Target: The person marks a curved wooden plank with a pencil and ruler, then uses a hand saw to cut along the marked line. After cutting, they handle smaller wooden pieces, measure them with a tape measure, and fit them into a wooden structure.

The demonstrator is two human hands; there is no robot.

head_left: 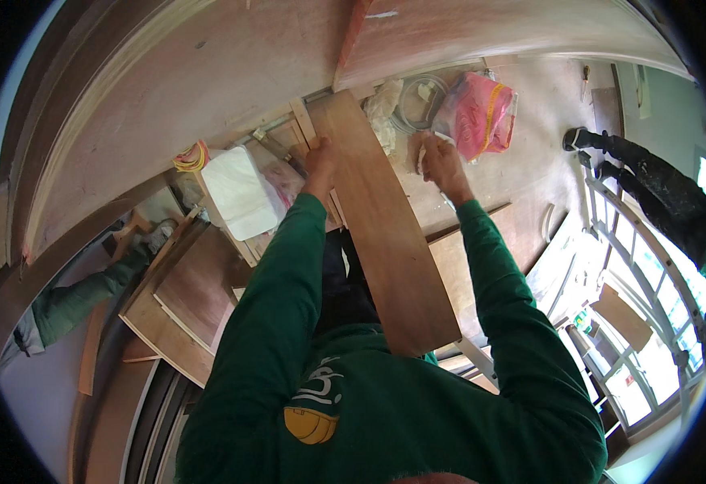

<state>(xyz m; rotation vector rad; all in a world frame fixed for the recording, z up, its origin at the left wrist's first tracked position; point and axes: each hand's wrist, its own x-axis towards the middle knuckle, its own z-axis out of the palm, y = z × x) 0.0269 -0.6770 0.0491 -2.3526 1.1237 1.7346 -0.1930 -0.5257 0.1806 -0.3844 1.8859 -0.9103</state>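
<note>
A long brown wooden board (385, 226) slants from the wall toward my torso. My left hand (319, 168) grips its left edge near the far end, thumb on top and the other fingers mostly hidden. To the right of the board, and apart from it, my right hand (447, 168) is closed. A small pale tip shows at its fingers and a thin light piece near the wrist; I cannot tell what it holds. Just beyond that hand lies a pink plastic bag (478, 117) with a yellow stripe.
A coiled clear hose (419, 101) lies near the wall. At left are a white plastic container (242, 192), yellow-red cord (191, 157) and a wooden box (183, 290). One person's leg (99, 278) shows left; another's dark trousers (659, 181) are right, by a metal ladder (651, 266).
</note>
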